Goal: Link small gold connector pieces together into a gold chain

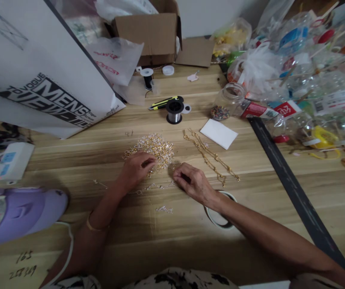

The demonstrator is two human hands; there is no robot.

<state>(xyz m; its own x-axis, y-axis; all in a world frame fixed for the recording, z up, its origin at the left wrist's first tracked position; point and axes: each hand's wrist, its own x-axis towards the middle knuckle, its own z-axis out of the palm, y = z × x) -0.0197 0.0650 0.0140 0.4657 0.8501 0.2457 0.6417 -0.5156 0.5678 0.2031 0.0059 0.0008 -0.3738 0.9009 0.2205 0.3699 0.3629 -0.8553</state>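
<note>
A loose heap of small gold and silver beads or jewellery links (pixel 157 148) lies mid-table. My left hand (pixel 138 168) rests at the heap's lower left edge, thumb and fingers curled together; whatever they pinch is too small to name. Just right of the heap, my right hand (pixel 193 180) is closed, its fingertips near the table and a small gold piece beside them. A thin silver beaded chain (pixel 153 187) runs between the hands, its right end reaching my right fingertips. Nearer me lies a short bunch of silver chain (pixel 164 209).
Two gold beaded chains (pixel 210 158) lie right of the hands, by folded white paper (pixel 220 133). My right forearm passes over a tape roll (pixel 217 218). Behind are a wire spool (pixel 174 112), a yellow-black cutter (pixel 165 102) and a bead jar (pixel 226 102). Plastic bottles (pixel 319 92) crowd the right.
</note>
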